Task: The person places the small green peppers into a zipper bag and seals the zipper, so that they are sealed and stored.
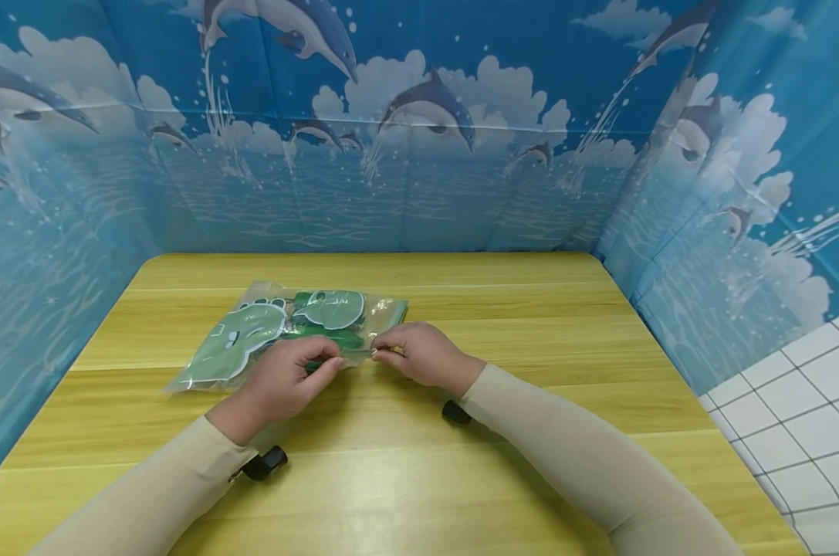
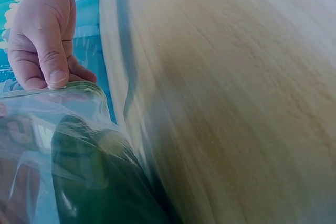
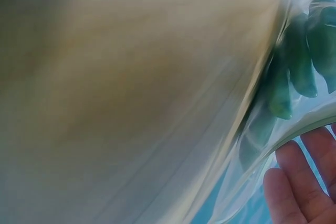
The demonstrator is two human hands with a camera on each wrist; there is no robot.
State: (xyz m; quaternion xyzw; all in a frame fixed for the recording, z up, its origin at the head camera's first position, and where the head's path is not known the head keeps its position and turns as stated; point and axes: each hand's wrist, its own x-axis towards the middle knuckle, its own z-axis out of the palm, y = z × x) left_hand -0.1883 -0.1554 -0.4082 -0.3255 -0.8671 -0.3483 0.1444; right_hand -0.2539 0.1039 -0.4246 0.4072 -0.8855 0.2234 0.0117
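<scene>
A clear plastic bag (image 1: 204, 374) printed with pale green cartoon figures lies on the table, with dark green elongated items (image 1: 336, 337) inside. My left hand (image 1: 283, 378) is at the bag's near edge, thumb and index finger pinching it. Close by on the right, my right hand (image 1: 422, 354) pinches the near right corner between thumb and fingertips. In the left wrist view a hand (image 2: 47, 40) grips the bag's greenish rim (image 2: 86, 88). Fingers (image 3: 294, 169) hold the curved bag edge (image 3: 302, 121) in the right wrist view. What exactly the green items are is unclear.
The wood-grain table (image 1: 530, 316) carries the bag towards its left side. Behind and beside it hangs a blue curtain (image 1: 419, 193) with dolphins. White tiles (image 1: 808, 409) show at the right. Black wrist devices (image 1: 265, 463) sit under both cuffs.
</scene>
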